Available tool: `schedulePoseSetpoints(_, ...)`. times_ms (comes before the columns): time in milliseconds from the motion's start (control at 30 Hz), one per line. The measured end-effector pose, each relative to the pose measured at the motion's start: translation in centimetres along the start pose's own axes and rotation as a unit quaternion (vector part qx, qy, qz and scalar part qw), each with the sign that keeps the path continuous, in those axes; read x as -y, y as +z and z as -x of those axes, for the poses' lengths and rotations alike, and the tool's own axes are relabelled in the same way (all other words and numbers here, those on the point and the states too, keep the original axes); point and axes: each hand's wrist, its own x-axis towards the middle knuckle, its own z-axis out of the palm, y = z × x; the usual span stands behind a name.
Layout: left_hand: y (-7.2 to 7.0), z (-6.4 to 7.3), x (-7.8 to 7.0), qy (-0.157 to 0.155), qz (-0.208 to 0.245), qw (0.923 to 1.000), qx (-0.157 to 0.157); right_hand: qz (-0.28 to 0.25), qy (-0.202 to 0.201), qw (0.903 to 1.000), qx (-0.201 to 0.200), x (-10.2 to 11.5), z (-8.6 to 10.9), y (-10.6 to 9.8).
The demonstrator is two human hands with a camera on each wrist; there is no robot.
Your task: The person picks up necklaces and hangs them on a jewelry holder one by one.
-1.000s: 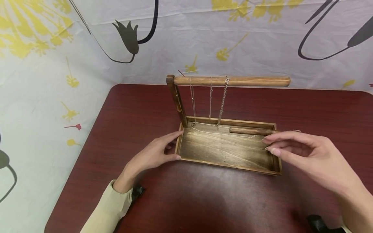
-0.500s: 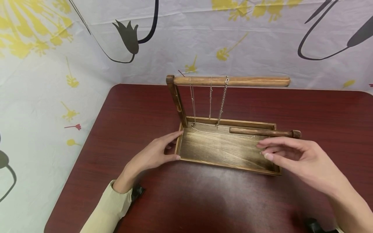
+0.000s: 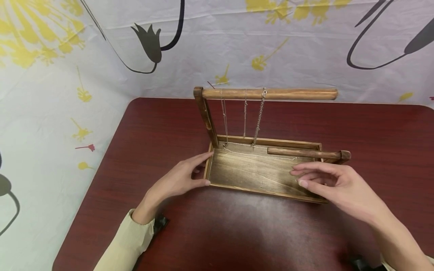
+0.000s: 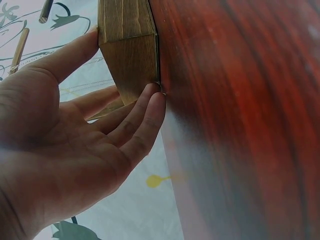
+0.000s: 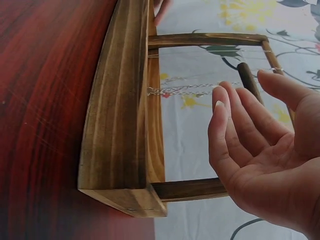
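A wooden jewelry stand with a shallow tray base sits on the table. Several silver chain necklaces hang from its long upper bar. A shorter bar reaches leftward from the right post. My left hand touches the tray's left end; in the left wrist view its thumb meets the top corner and its fingers extend along the end face. My right hand hovers over the tray's right end, below the shorter bar. Its fingers are loosely bent with nothing between them, as the right wrist view shows.
The dark red table extends around the stand. A pale cloth printed with grey and yellow flowers hangs behind and to the left. Thin chain trails across the tray floor.
My right hand has moved left and slightly toward me, uncovering the shorter bar's right end and its post. My left hand and the stand remain in place.
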Motion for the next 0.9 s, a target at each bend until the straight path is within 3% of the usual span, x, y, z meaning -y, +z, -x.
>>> schedulePoseSetpoints(367, 0.0, 0.0, 0.0, -0.014, 0.022, 0.9996, 0.007, 0.022, 0.015, 0.9996, -0.005, -1.1, -0.7, 0.2)
schedulePoseSetpoints(900, 0.1, -0.2, 0.1, -0.009, 0.037, 0.9993, 0.0, -0.002, -0.018, 0.9991, -0.037, -1.6, -1.6, 1.6)
